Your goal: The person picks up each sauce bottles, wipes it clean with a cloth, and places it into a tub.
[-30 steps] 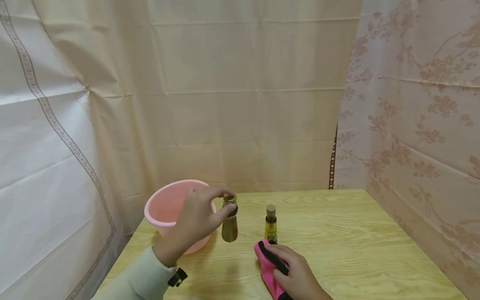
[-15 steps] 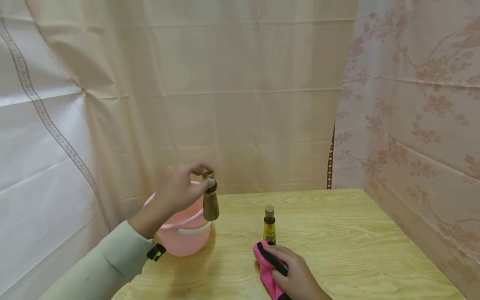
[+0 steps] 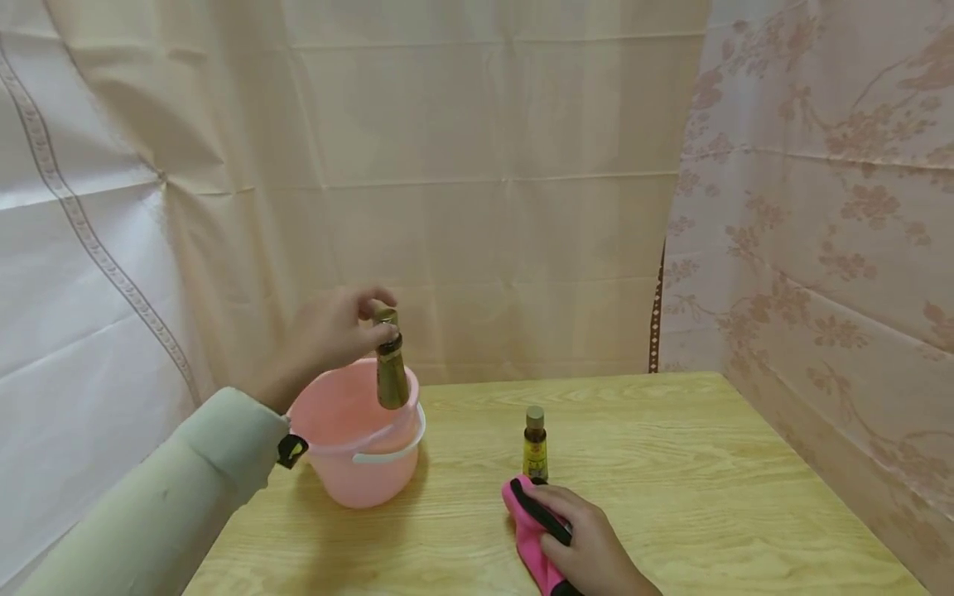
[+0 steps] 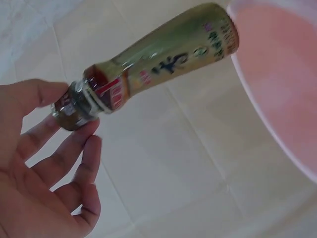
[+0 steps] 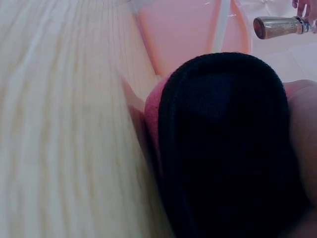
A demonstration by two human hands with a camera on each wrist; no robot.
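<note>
My left hand pinches a small tapered glass bottle by its capped neck. In the left wrist view the bottle has a greenish-gold label with dark characters. It hangs tilted slightly, above the rim of a pink bucket with a white handle. My right hand, low on the table, grips a soft pink cloth item with black trim; its exact kind is unclear. Just behind that item stands a second small bottle, dark with a yellow label and brownish cap.
The wooden table carries the bucket at its left. Beige curtains hang behind the table's far edge, and a flowered cloth hangs along the right side.
My left hand has carried the bottle leftward and upward, from beside the bucket to above its rim. The right hand stays in place with the pink cloth item.
</note>
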